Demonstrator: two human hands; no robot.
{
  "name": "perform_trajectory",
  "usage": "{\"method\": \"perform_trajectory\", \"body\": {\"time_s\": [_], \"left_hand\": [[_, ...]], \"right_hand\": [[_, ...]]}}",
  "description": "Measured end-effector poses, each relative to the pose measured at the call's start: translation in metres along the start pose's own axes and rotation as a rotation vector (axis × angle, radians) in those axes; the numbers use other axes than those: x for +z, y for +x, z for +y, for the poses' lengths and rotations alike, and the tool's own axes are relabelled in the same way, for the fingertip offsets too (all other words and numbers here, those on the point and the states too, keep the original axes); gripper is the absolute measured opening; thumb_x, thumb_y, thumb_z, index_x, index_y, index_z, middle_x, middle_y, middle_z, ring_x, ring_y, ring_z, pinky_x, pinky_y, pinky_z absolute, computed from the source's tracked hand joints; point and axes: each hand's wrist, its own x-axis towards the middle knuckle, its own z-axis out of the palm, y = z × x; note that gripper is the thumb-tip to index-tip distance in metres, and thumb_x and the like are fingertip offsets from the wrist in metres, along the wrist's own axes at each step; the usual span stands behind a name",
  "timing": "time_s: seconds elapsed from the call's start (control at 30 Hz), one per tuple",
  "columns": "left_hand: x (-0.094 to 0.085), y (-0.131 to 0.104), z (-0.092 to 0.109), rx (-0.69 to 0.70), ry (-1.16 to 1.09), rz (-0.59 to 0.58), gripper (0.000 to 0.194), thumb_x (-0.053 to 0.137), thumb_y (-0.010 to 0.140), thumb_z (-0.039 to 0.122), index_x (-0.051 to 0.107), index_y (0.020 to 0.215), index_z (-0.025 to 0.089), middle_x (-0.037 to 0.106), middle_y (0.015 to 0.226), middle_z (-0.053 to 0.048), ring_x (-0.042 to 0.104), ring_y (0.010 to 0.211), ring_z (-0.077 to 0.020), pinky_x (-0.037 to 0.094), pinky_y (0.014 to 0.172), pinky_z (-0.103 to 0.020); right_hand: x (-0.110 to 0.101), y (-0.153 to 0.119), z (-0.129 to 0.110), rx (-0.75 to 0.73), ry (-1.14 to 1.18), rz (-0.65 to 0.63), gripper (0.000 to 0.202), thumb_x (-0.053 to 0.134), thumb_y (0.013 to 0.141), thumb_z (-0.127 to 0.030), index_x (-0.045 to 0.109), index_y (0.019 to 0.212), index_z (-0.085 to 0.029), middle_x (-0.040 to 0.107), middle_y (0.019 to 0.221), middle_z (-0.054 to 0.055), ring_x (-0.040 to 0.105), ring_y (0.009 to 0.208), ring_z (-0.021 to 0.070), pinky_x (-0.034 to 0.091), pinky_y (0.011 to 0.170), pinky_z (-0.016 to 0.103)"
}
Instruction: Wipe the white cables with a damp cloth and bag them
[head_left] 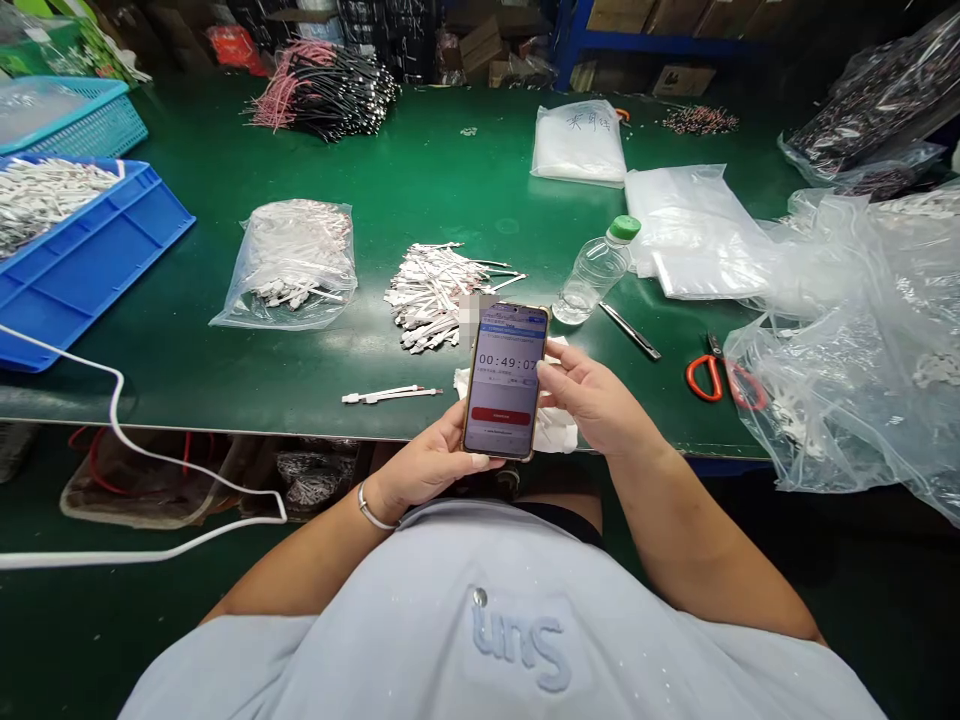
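**Phone held over the front edge: drop and snag risks**

You have the phone (pixel 499 420) in both hands, screen up, above the near edge of the worktop (pixel 450 180). Your left hand (pixel 427 460) wraps its lower left corner, thumb along the bottom; your right hand (pixel 596 400) pinches the right side, thumb by the screen. So the grip is narrow, closed on the phone on both sides.

Main risk: a slip. The bottom end sits about over the edge, so loosened fingers could send it to the floor. A stray right thumb could also hit the screen.

Next: the white cable pile (pixel 424 300) is just beyond the phone, so a low swing could scatter it. Two loose cables (pixel 394 395) lie near the edge, left of your left hand; a sleeve or wrist could sweep them off. A forward right-hand reach could tip the bottle (pixel 589 275) or meet the scissors (pixel 703 378).
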Motion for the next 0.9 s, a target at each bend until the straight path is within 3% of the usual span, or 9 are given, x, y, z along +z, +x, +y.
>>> {"method": "perform_trajectory", "body": {"time_s": [0.13,0.23,0.33,0.5,0.7,0.9], "left_hand": [[-0.002,0.001,-0.001,0.022,0.005,0.001,0.059,0.070,0.076,0.015,0.051,0.130,0.027,0.063,0.123,-0.008,0.062,0.110,-0.0238,0.042,0.100,-0.041],[-0.003,0.003,-0.003,0.054,0.035,0.013,0.060,0.072,0.075,0.017,0.050,0.131,0.025,0.061,0.126,-0.009,0.057,0.116,-0.0241,0.038,0.103,-0.040],[0.001,0.010,-0.007,0.064,0.045,-0.021,0.062,0.072,0.075,0.018,0.049,0.132,0.025,0.059,0.127,-0.009,0.057,0.115,-0.0229,0.038,0.103,-0.038],[0.019,0.029,-0.011,-0.010,0.027,-0.196,0.061,0.068,0.078,0.019,0.045,0.134,0.026,0.064,0.112,-0.007,0.062,0.089,-0.0147,0.047,0.084,-0.029],[0.039,0.058,-0.010,-0.055,0.063,-0.330,0.062,0.070,0.076,0.021,0.046,0.133,0.024,0.062,0.115,-0.008,0.061,0.098,-0.0173,0.047,0.089,-0.030],[0.042,0.065,-0.010,-0.034,0.164,-0.358,0.063,0.069,0.078,0.025,0.042,0.135,0.025,0.058,0.123,-0.010,0.059,0.108,-0.0222,0.046,0.092,-0.035]], "right_hand": [[-0.009,-0.021,0.010,0.148,-0.135,-0.124,0.065,0.072,0.076,-0.039,0.048,0.135,-0.025,0.071,0.091,0.004,0.065,0.078,0.0137,0.048,0.059,0.022],[-0.006,-0.043,0.026,0.229,-0.095,-0.175,0.075,0.075,0.072,-0.031,0.043,0.139,-0.026,0.070,0.083,0.002,0.064,0.073,0.0130,0.049,0.059,0.023],[0.005,-0.062,0.042,0.160,0.058,-0.039,0.081,0.075,0.072,-0.027,0.035,0.143,-0.031,0.069,0.088,0.001,0.065,0.076,0.0132,0.053,0.065,0.026],[0.008,-0.084,0.052,0.052,0.164,0.140,0.072,0.071,0.077,-0.028,0.038,0.140,-0.038,0.067,0.102,0.001,0.067,0.083,0.0140,0.057,0.068,0.026],[-0.011,-0.098,0.052,-0.054,0.208,0.272,0.062,0.071,0.078,-0.027,0.046,0.132,-0.043,0.065,0.115,-0.002,0.066,0.090,0.0121,0.059,0.070,0.021],[-0.010,-0.098,0.058,-0.094,0.294,0.317,0.065,0.071,0.077,-0.024,0.046,0.133,-0.044,0.066,0.115,-0.003,0.066,0.092,0.0112,0.058,0.075,0.021]]}}
